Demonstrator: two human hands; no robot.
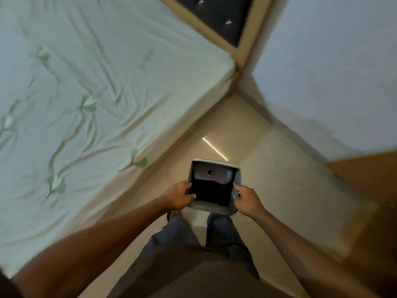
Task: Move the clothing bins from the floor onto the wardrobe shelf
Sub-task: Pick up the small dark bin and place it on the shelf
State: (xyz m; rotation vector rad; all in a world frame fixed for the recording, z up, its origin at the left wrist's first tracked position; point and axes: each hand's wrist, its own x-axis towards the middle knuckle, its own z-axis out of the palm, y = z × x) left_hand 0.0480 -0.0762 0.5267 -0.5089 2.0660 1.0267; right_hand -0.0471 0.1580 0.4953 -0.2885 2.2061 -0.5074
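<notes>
Head view: a person looks down at a small grey clothing bin (212, 207) held between both hands in front of the trousers (223, 233). The left hand (179, 197) grips the bin's left wall. Its thumb is hooked over the rim into the bin and the other fingers are curled round the outside. The right hand (247, 200) grips the right wall, with the index finger laid forward along the rim and the remaining fingers curled against the outer side. Between the two thumbs lies a folded black garment (211, 193). Beyond the fingertips, at the bin's far end, sits a pale grey garment (223, 172) bearing a round red-ringed star badge (209, 173). The bin's near wall, just behind the knuckles, overlaps the lower ends of the trouser legs. Its base is hidden, so contact with the floor (279, 179) cannot be told.

Well left of the left fingers spreads a bed (86, 82) in a creased pale green sheet with a leaf print. Far beyond the fingertips stands a dark tufted headboard (225, 18) in a tan frame. A bright streak of light (214, 148) lies on the tiles just past the bin. Right of the right fingers rise a white wall (333, 72) and, nearer, a brown wooden panel (369, 177).
</notes>
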